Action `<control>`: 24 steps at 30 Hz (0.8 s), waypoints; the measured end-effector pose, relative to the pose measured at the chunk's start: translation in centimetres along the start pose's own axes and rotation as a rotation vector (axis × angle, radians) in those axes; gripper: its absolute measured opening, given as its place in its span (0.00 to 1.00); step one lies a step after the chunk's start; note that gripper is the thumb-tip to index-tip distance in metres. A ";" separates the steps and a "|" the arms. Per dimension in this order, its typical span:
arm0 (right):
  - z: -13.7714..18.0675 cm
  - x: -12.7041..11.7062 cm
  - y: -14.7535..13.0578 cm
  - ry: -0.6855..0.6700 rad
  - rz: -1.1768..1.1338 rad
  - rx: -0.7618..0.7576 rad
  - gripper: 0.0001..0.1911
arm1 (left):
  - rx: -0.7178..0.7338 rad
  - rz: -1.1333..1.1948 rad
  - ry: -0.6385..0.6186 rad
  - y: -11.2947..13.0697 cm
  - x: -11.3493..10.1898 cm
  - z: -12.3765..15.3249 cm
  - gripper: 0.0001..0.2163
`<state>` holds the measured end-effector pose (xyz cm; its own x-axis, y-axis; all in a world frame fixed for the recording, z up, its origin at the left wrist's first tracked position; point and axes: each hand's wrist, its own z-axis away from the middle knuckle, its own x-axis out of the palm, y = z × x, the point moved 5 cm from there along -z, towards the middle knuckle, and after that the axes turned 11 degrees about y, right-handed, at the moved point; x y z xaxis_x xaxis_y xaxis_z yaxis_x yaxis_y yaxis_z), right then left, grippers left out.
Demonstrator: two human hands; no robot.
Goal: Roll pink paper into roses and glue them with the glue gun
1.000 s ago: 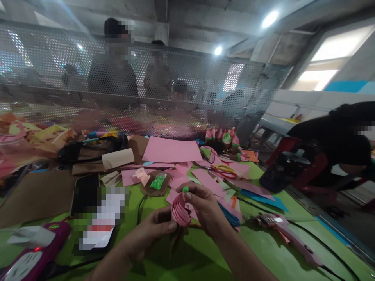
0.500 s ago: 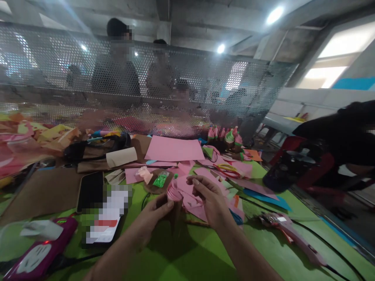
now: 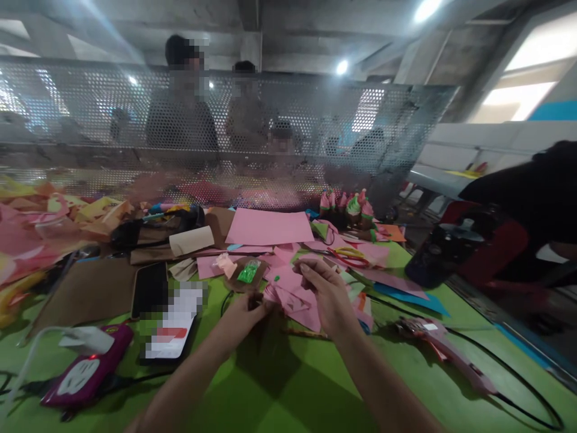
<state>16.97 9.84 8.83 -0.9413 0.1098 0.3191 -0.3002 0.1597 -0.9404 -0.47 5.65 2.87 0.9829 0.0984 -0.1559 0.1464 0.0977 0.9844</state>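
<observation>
My left hand [image 3: 243,316] and my right hand [image 3: 327,294] meet above the green table [image 3: 279,391], both closed on a small pink paper craft piece [image 3: 282,294] with folded layers. The left fingers pinch its lower left end, next to a dark stem-like part. The right fingers pinch its upper right side. A tiny green spot shows on the pink paper. Loose pink paper scraps [image 3: 311,319] lie just under the hands.
A phone [image 3: 151,288], a pink power strip [image 3: 85,373] and a pink glue gun [image 3: 444,352] lie on the table. Red-handled scissors [image 3: 347,255], a large pink sheet [image 3: 268,227] and finished paper crafts [image 3: 347,207] sit further back. People stand behind a mesh screen [image 3: 225,132]; another person [image 3: 518,222] bends at the right.
Both hands have moved away from me and lower toward the table with the pink piece. The rolled pink shape now looks flatter and more spread among the scraps.
</observation>
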 end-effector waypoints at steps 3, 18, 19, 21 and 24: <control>0.1 0.0 -0.3 -0.012 -0.003 -0.009 0.07 | -0.008 -0.059 0.074 -0.3 -0.5 -0.5 0.21; 0.1 0.0 -0.7 -0.034 0.033 -0.040 0.08 | 0.092 -0.377 0.087 -0.7 -0.5 -1.6 0.14; 0.1 0.0 -0.7 -0.033 0.038 -0.046 0.08 | 0.095 -0.394 0.082 -0.7 -0.6 -1.6 0.14; 0.0 0.0 -0.7 -0.030 0.052 -0.054 0.09 | 0.103 -0.427 0.066 -0.8 -0.8 -1.5 0.13; -0.1 0.0 -0.8 -0.033 0.087 -0.063 0.10 | 0.119 -0.460 0.041 -0.6 -1.0 -1.3 0.14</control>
<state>17.24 9.80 9.56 -0.9682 0.0937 0.2320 -0.2082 0.2127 -0.9547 -1.70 6.77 2.34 0.8082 0.1110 -0.5784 0.5794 0.0262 0.8146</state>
